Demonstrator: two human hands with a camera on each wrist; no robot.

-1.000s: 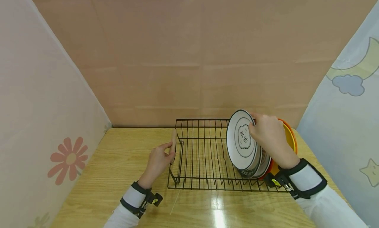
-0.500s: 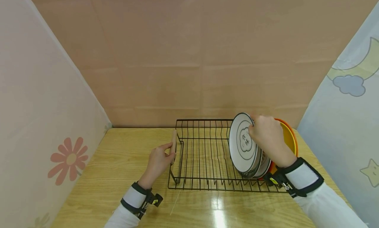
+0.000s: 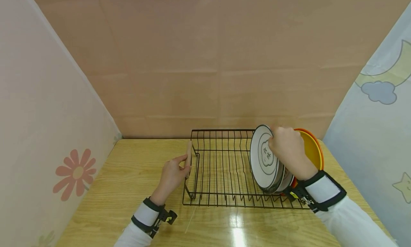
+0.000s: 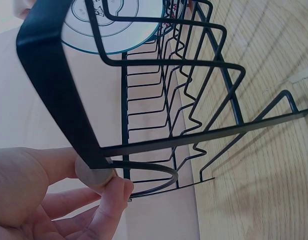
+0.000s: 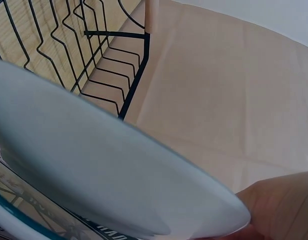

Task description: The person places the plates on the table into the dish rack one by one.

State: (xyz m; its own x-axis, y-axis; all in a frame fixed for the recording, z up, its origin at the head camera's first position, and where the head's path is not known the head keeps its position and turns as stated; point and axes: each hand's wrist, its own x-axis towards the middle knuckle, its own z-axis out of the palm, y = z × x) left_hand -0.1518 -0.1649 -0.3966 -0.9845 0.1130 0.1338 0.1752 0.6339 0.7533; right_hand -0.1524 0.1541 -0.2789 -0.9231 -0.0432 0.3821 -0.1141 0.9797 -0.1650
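Note:
My right hand point(image 3: 289, 149) holds the upper right edge of a white plate point(image 3: 261, 168) with a dark rim and dark lettering in the middle. The plate leans upright in the right half of a black wire dish rack point(image 3: 218, 168), against more dishes behind it. In the right wrist view the back of the plate point(image 5: 94, 165) shows, with fingers at its rim. On the rack's left end, my left hand point(image 3: 171, 174) pinches the wooden handle point(image 3: 188, 152). The left wrist view has thumb and fingers around that handle point(image 4: 94, 175).
An orange-rimmed yellow dish point(image 3: 313, 147) stands at the rack's right end, partly behind my right hand. Patterned dishes point(image 3: 285, 181) fill the room between it and the white plate. The rack stands on a wooden table point(image 3: 144, 150), walled by a tan sheet point(image 3: 205, 79) behind.
My right hand has moved slightly right and down with the white plate, which now sits lower and closer against the dishes behind it. The left hand stays on the handle.

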